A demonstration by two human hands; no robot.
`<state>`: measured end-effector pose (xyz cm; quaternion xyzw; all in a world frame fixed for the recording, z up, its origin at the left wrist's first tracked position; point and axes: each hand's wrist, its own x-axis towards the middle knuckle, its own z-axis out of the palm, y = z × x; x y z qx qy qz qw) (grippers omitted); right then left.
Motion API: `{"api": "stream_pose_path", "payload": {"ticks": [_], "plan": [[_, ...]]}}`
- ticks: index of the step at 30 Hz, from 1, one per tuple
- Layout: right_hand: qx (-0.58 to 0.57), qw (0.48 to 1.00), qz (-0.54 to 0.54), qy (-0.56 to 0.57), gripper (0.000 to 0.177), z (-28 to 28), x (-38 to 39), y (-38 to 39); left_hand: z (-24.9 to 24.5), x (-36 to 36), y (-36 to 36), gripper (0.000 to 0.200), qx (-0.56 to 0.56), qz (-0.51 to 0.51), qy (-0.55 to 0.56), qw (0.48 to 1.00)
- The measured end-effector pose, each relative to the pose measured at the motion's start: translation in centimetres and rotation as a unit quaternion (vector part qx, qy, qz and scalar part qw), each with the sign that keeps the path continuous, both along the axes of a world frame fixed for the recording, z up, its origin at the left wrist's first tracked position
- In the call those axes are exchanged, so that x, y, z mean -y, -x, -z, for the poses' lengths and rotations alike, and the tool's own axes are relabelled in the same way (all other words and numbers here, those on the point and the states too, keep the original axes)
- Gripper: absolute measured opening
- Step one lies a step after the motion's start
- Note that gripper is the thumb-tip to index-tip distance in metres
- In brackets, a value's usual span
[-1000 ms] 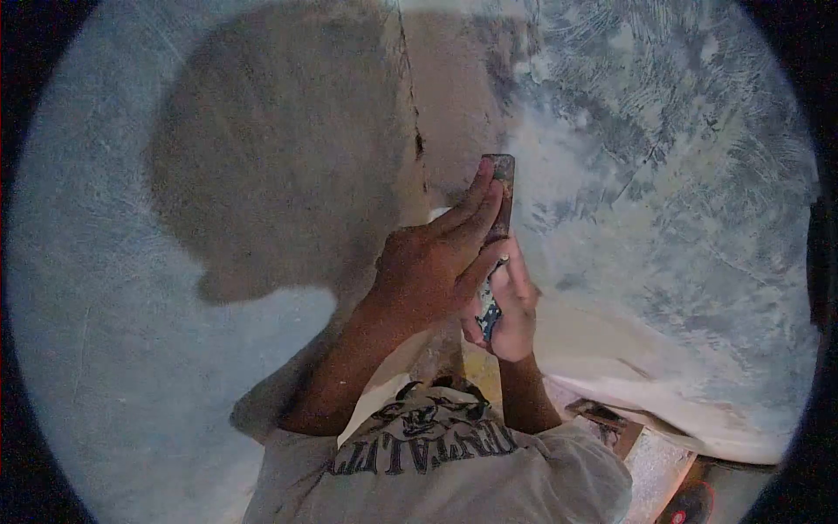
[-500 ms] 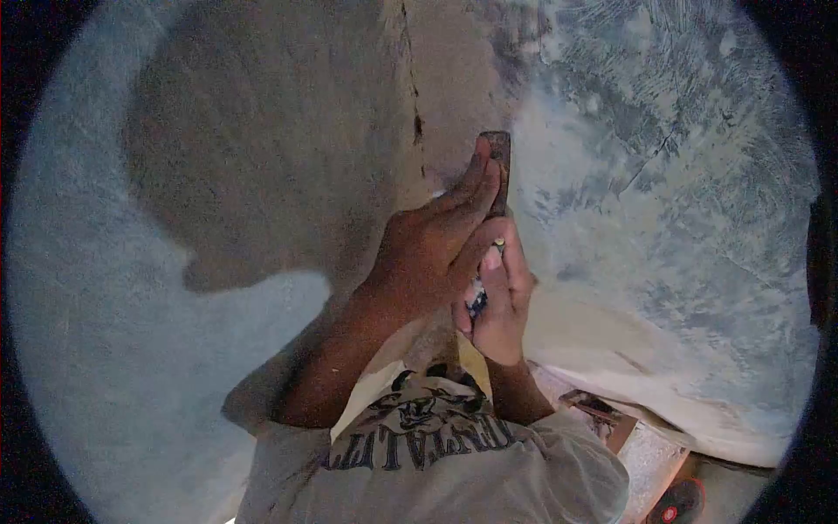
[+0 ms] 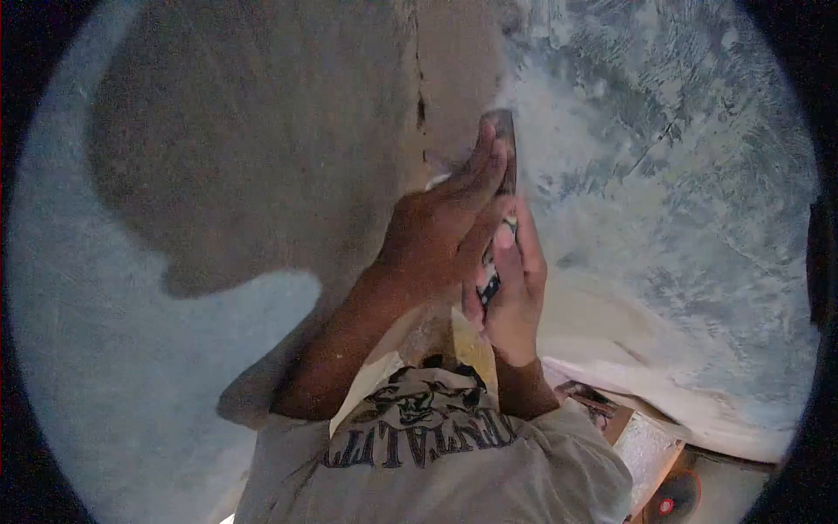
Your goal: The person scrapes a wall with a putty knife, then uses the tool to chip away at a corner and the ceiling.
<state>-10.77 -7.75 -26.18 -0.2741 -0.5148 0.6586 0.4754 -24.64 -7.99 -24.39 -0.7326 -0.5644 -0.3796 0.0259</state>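
Observation:
A long, dark, flat-ended tool [image 3: 508, 175] stands nearly upright against the wall, pressed close to its surface. My left hand [image 3: 445, 223] is closed on its upper part, with the fingers laid along the side. Lower down, my right hand [image 3: 517, 279] grips a part with a white and dark blue pattern [image 3: 491, 284], apparently the lower end of the same tool. Both hands overlap, so most of the tool's middle is hidden and its exact kind cannot be made out. A small white patch shows behind my left knuckles.
A dark vertical crack [image 3: 421, 105] runs up the wall left of the tool. To the right the wall [image 3: 646, 175] is mottled grey-white; on the left, smoother wall [image 3: 78, 349] carries my shadow. At lower right are a wooden-edged box [image 3: 646, 458] and a dark round object [image 3: 676, 498].
Both hands and the tool have moved slightly up and to the right along the wall. My shadow has shifted left. The grip looks the same.

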Motion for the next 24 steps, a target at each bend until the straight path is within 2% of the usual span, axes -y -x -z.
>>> {"api": "stream_pose_path", "payload": {"ticks": [4, 8, 10, 12, 17, 19, 23, 24], "plan": [[0.016, 1.000, 0.017, -0.009, 0.051, 1.6, -0.1, 0.2, 0.6, -0.2, 0.2, 0.059, 0.021, 0.021, -0.025, 0.999], [-0.007, 0.999, 0.016, 0.029, 0.052, 0.3, 0.7, -0.5, 0.5, -0.3, -0.3, 0.059, 0.047, 0.006, -0.037, 0.998], [0.004, 1.000, 0.018, 0.022, 0.051, 0.7, 1.0, -0.7, -0.3, 0.3, -0.3, 0.056, 0.119, 0.019, 0.024, 0.992], [0.004, 1.000, 0.019, 0.009, 0.051, 0.7, 0.9, 0.1, -0.4, 0.5, 0.0, 0.055, 0.121, 0.023, 0.033, 0.992], [-0.014, 1.000, 0.017, 0.022, 0.052, -0.5, 1.1, 0.8, 0.4, -0.5, 0.2, 0.055, 0.022, -0.014, -0.059, 0.998], [0.002, 0.999, 0.027, 0.044, 0.052, -1.2, 2.0, 1.5, 0.0, -0.1, -0.1, 0.054, 0.037, -0.011, -0.044, 0.998], [0.014, 0.998, 0.048, -0.045, 0.049, 0.2, 1.2, 0.9, -0.2, 0.5, -0.3, 0.051, 0.062, 0.029, -0.010, 0.998], [0.034, 0.995, 0.058, -0.071, 0.049, 0.0, 0.8, 1.1, -0.6, 0.4, -0.2, 0.051, 0.108, 0.032, 0.006, 0.994]]}}
